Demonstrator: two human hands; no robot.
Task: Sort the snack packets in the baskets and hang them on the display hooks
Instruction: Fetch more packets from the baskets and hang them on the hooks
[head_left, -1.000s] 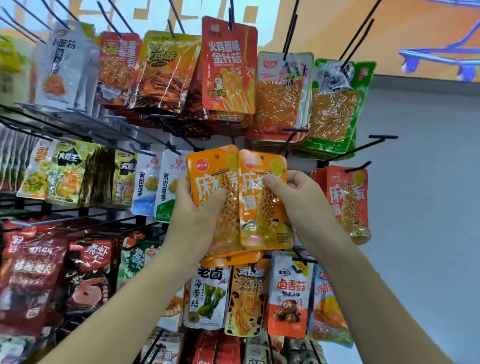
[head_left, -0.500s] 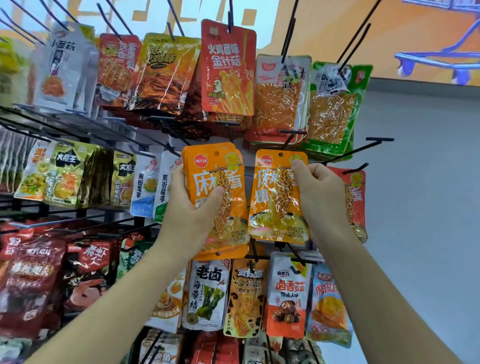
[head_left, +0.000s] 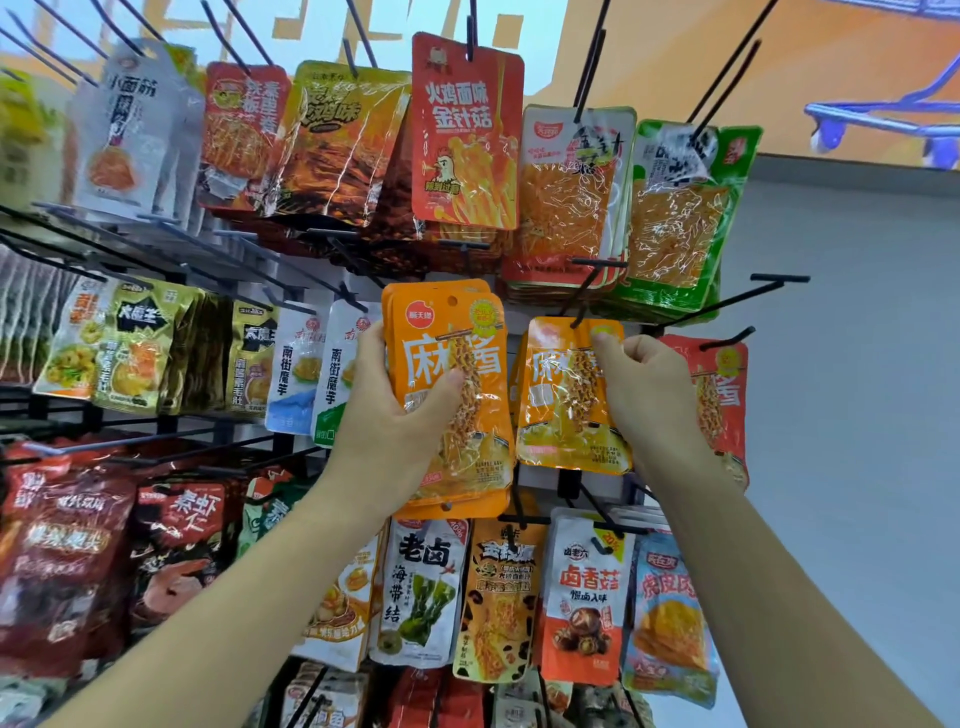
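My left hand (head_left: 400, 415) grips a small stack of orange snack packets (head_left: 457, 332), held upright in front of the rack's middle row. Just to its right, my right hand (head_left: 641, 387) pinches the upper right corner of a single orange packet (head_left: 563, 415). The top of that packet sits at a black display hook (head_left: 582, 306) that slants up toward me. I cannot tell whether the hook passes through the packet's hole. A red packet (head_left: 727, 384) of the same kind hangs on the neighbouring hook, partly behind my right hand.
The wire rack is crowded with hanging packets: red, yellow and green ones (head_left: 467, 135) above, yellow and white ones (head_left: 135, 348) at left, more (head_left: 582, 597) below. An empty hook (head_left: 743, 296) juts out at right. A grey wall (head_left: 857, 415) lies beyond.
My right hand has drawn one orange packet away from the stack to the right and raised its top to the hook. My left hand has lifted the stack slightly.
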